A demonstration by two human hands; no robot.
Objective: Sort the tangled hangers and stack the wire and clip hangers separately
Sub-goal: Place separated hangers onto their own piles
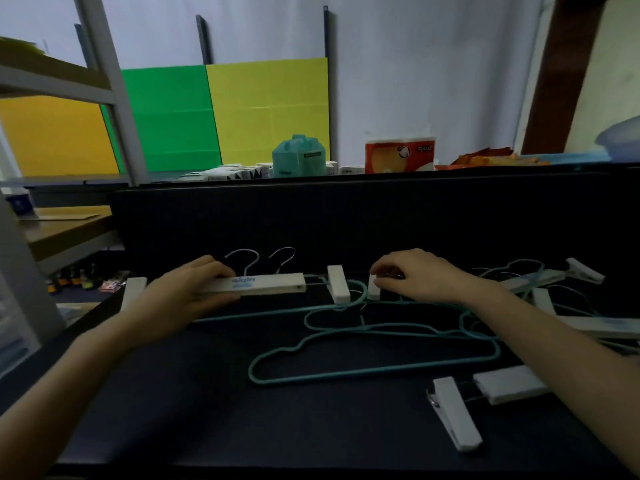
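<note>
The left hand (187,292) grips a clip hanger (266,284) by its bar; the right hand (419,275) curls its fingers (384,269), seemingly pinching a white clip (373,292), beside teal wire hangers (374,370) on the surface (207,393).

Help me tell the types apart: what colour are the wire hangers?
Teal; the wire hangers show best in the head view.

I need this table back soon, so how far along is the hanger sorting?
Early. Done: two hooks side by side suggest a pair of clip hangers stacked at the left. In hand: the left hand grips that pair; the right hand pinches a white clip. Left: the teal wire hangers lie interlaced mid-table, and more clip hangers sit tangled with wire at the right.
</note>
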